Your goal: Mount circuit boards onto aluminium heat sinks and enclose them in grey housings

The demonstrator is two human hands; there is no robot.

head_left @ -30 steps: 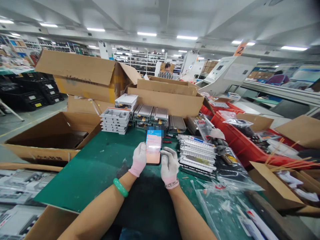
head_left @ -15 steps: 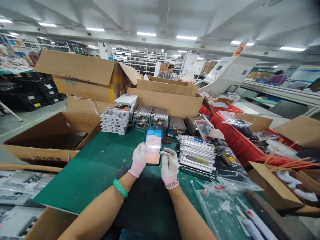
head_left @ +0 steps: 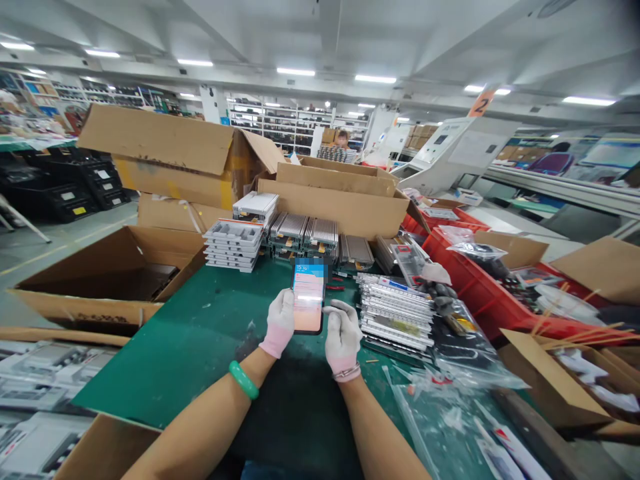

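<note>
My left hand, in a white glove with a pink cuff, holds a smartphone upright by its lower left side. The lit screen faces me, and part of it is blurred out. My right hand, gloved the same way, is just right of the phone, with its index finger reaching toward the phone's right edge and a small gap between them. It holds nothing. Both hands are above a green work mat. A stack of silver metal parts lies right of my right hand.
Grey moulded trays and finned metal parts stand beyond the phone, backed by open cardboard boxes. Red crates and plastic bags are on the right. Another open box is on the left.
My right index finger has moved slightly away from the phone's edge. The whole view has shifted slightly as my head moved. The phone stays in my left hand.
</note>
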